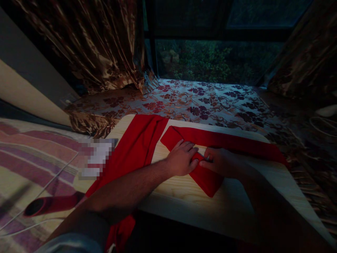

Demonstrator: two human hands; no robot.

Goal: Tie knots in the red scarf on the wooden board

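A folded strip of red cloth (207, 179) lies slantwise on a pale wooden table (179, 189). My left hand (183, 159) rests on it, its thumb and forefinger closed on a raised bit of the fabric. Close by on the right, my right hand (221, 162) is closed with its fingertips at that same raised bit. A small shiny metallic piece (208, 158) shows at those fingertips; its kind cannot be made out in the dim light. From the strip's upper end, a longer red band (237, 142) runs right across the table.
Another red cloth (134, 147) drapes over the table's left side. A striped bed cover (34, 158) holds a dark red cylinder (52, 204) and a white cable (50, 181). Behind are a flowered window ledge (200, 100), curtains (105, 45) and a window.
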